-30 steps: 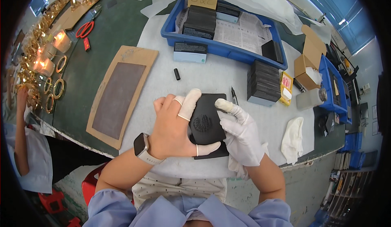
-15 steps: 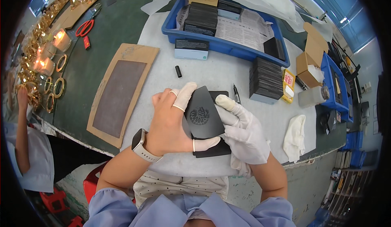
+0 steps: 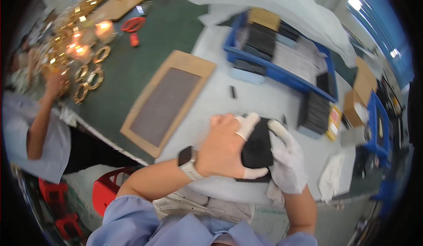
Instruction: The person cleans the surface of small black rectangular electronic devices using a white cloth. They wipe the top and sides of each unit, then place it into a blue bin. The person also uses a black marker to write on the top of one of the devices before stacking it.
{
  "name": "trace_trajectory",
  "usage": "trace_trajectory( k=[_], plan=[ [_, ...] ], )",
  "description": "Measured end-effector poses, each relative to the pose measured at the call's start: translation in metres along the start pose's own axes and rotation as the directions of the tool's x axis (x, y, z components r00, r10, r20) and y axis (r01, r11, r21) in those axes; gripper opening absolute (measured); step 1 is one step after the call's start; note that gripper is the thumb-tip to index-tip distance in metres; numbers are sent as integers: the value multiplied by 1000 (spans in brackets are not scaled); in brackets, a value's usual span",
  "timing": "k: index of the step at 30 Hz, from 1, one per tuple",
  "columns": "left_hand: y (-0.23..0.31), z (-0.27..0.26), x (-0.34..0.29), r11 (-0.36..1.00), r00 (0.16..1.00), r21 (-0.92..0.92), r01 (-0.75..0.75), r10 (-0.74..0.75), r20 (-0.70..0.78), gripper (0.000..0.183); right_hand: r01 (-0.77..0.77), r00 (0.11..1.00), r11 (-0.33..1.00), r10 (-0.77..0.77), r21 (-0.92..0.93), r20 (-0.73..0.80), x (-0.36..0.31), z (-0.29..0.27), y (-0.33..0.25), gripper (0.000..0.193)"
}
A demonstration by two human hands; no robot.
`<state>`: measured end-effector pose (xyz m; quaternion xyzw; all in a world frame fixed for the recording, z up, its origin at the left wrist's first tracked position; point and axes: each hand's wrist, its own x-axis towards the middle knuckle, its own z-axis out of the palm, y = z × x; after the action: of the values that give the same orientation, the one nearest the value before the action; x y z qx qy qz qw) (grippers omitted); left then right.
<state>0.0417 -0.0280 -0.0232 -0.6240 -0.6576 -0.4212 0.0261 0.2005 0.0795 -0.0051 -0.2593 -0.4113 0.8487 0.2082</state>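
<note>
Between my two hands is a black flat rectangular panel (image 3: 257,145), blurred now, with a faint round emblem on its face. My left hand (image 3: 222,147) grips it from the left, with white finger cots on the thumb and index finger and those two spread along its edges. On the right edge, my right hand (image 3: 288,164) in a white glove holds it too. A dark flat piece (image 3: 253,179) shows beneath on the white-covered table. Beyond the hands lie a black marker (image 3: 284,121) and a small black cap (image 3: 232,92).
A brown board with a grey pad (image 3: 165,107) lies to the left. A blue tray (image 3: 282,66) holds black stacks. More black pieces (image 3: 313,113), a yellow box (image 3: 334,121), a bottle (image 3: 354,136) and a white cloth (image 3: 331,175) stand right. A co-worker's arm (image 3: 42,118) is far left.
The whole view has swung, so the table's things appear farther right and are blurred. The panel looks more upright, its emblem less distinct. Both hands remain on it.
</note>
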Motion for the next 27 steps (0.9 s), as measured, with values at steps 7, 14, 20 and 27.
trace_trajectory(
  k=[7, 14, 20, 27],
  plan=[
    [1, -1, 0, 997, 999, -64, 36, -36, -8, 100, 66, 997, 997, -67, 32, 45, -7, 9, 2, 76],
    [-1, 2, -4, 995, 999, -94, 39, -43, -34, 103, 61, 995, 995, -67, 82, 73, -8, 10, 1, 78],
    [0, 0, -2, 989, 996, -121, 84, -83, 14, 103, 116, 978, 985, -136, 128, 157, -6, 0, 4, 79],
    [4, 8, -7, 988, 999, -146, 45, -44, 7, 100, 154, 988, 988, -155, 15, 15, -1, 6, 7, 68]
  ],
)
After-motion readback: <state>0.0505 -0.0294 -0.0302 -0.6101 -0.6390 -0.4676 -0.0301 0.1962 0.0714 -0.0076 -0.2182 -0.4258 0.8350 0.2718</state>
